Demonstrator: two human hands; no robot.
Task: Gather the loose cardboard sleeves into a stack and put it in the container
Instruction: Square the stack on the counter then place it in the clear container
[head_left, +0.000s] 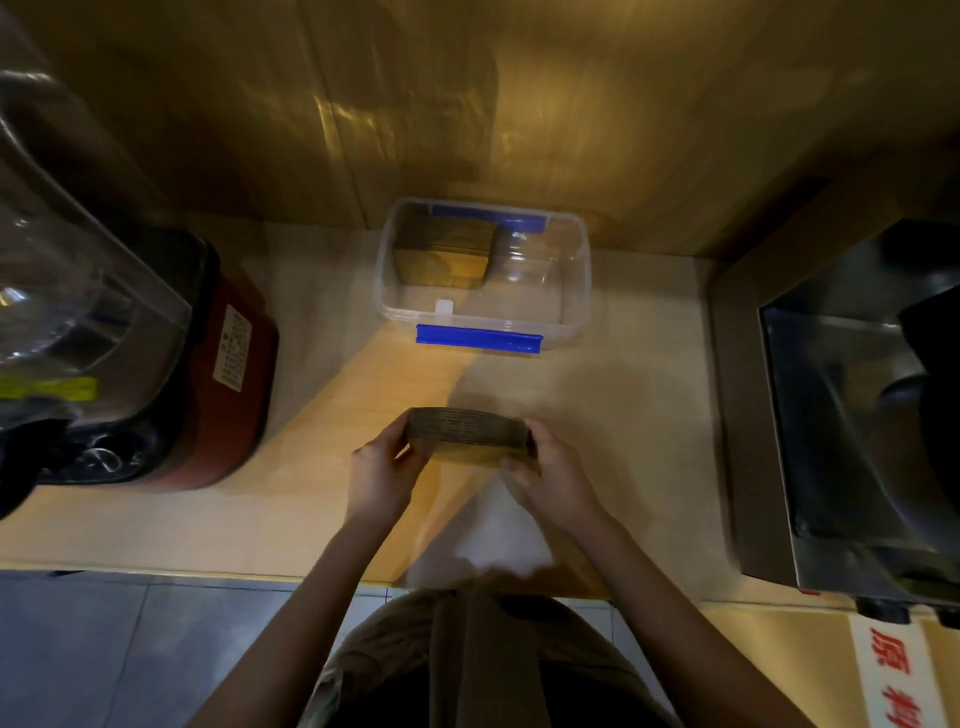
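A person stands at a pale wooden countertop (623, 415) and holds a curved stack of brown corrugated cardboard sleeves (467, 434) just below the centre of the frame. The left hand (382, 467) clasps the stack's left end, its fingers curled around the edge, and the right hand (553, 467) clasps the right end in the same way, so the stack is pressed between the two hands. The stack's ribbed upper edges face the camera; whether its lower edge touches the countertop cannot be told.

Above the hands, at upper centre of the frame, sits a clear rectangular plastic container with blue latch clips (579, 291), open at the top and well apart from the held stack. Inside its left half lies another pile of brown cardboard sleeves (441, 257); the right half shows bare clear plastic. One blue clip (478, 338) lies along the container's near rim, another along the far rim.

At the left of the frame stands a dark red appliance base with a white label (228, 374), and a clear plastic cover (78, 260) rises over it. At the right edge sits a stainless steel machine (831, 415), blurred. A white sheet (483, 535) lies on the countertop below the hands, near its front edge. A glossy wooden wall panel (467, 104) fills the top of the frame.
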